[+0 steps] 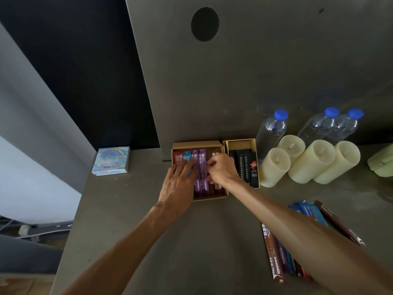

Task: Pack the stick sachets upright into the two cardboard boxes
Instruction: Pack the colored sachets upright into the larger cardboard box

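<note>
Nearest the person, a loose pile of stick sachets (pixel 274 252) lies flat on the grey table (pixel 127 209) at the lower right, brown, blue and purple ones partly hidden under the right forearm. Both arms reach forward to the larger cardboard box (pixel 197 144), where the packed sachets (pixel 201 167) stand side by side in a row: red, blue, purple, then brown. The left hand (pixel 178 184) lies spread with straight fingers pressing on the red and blue end of the row. The right hand (pixel 221 169) has its fingers curled down among the sachets where purple meets brown, pinching there; which single sachet it grips cannot be told. Touching the right side of that box is the smaller cardboard box (pixel 240 141), holding black sachets (pixel 246 165) on end. Just right of it four cream candles (pixel 274 167) stand close together, with three blue-capped water bottles (pixel 271 130) behind them. Well to the left, a colourful notepad (pixel 111 159) lies near the table's far edge.
</note>
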`<action>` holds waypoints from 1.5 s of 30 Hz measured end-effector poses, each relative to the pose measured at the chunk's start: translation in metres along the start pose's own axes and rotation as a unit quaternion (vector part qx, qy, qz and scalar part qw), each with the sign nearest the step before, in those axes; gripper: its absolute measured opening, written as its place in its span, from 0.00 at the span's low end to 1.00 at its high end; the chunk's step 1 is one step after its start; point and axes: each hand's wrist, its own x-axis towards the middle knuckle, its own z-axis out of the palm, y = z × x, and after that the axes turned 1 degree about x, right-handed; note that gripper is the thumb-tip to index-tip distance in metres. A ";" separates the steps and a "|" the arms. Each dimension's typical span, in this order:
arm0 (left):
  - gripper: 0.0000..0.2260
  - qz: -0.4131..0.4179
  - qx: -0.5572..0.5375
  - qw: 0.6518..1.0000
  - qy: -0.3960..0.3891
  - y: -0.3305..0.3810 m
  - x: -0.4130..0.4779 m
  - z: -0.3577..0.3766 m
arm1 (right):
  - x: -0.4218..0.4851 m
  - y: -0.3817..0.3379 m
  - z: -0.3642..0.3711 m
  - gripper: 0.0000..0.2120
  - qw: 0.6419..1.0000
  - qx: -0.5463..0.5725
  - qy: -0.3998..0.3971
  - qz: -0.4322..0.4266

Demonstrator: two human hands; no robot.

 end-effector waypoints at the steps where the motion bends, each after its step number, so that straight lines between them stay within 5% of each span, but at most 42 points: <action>1: 0.33 0.002 0.004 1.000 -0.002 0.000 -0.001 0.001 | -0.001 -0.001 -0.001 0.04 1.000 0.001 -0.001 0.001; 15: 0.33 0.024 -0.039 0.999 -0.027 0.004 -0.005 0.000 | -0.032 0.018 -0.034 0.08 0.999 0.025 -0.009 -0.029; 21: 0.12 0.006 -0.241 0.964 0.115 0.048 -0.032 -0.005 | -0.070 0.054 -0.077 0.06 0.999 0.010 -0.012 -0.045; 28: 0.09 0.042 -0.365 0.922 -0.123 0.154 -0.038 0.010 | -0.114 0.134 -0.123 0.05 0.992 -0.120 -0.034 0.030; 36: 0.04 0.049 -0.325 0.933 -0.148 0.180 0.007 0.028 | -0.132 0.169 -0.130 0.05 0.993 -0.092 -0.029 0.062; 45: 0.07 0.009 -0.467 0.876 -0.120 0.152 0.015 -0.010 | -0.142 0.148 -0.127 0.07 0.996 -0.022 -0.087 0.029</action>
